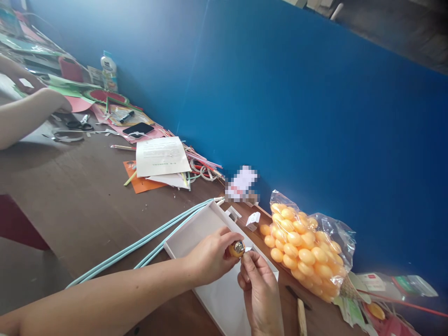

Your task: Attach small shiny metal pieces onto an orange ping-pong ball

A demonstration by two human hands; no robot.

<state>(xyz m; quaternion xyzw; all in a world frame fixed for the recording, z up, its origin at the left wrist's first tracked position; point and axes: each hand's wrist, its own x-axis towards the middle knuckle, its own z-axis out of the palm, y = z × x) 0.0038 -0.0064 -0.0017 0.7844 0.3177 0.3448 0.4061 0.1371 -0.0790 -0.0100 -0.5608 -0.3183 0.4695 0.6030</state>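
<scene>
My left hand (212, 254) is closed round a small shiny gold ball (237, 248), which reflects light and points toward my right hand. Thumb and fingers of my right hand (258, 282) are pinched together right beside the ball. A bit of something white shows above its fingertips, too small to name. Both hands are over a shallow white box lid or tray (224, 298) that lies at a slant on the brown table. My left forearm and hand cover part of this tray.
Right of the tray stands a clear bag of yellow-orange balls (304, 247). Long light-blue tubes (150, 240) run beneath my left arm. Printed paper (161, 156), a phone (138, 129) and scissors (80, 122) lie farther left, near another person's arm (35, 112). A blue partition (280, 102) rises behind.
</scene>
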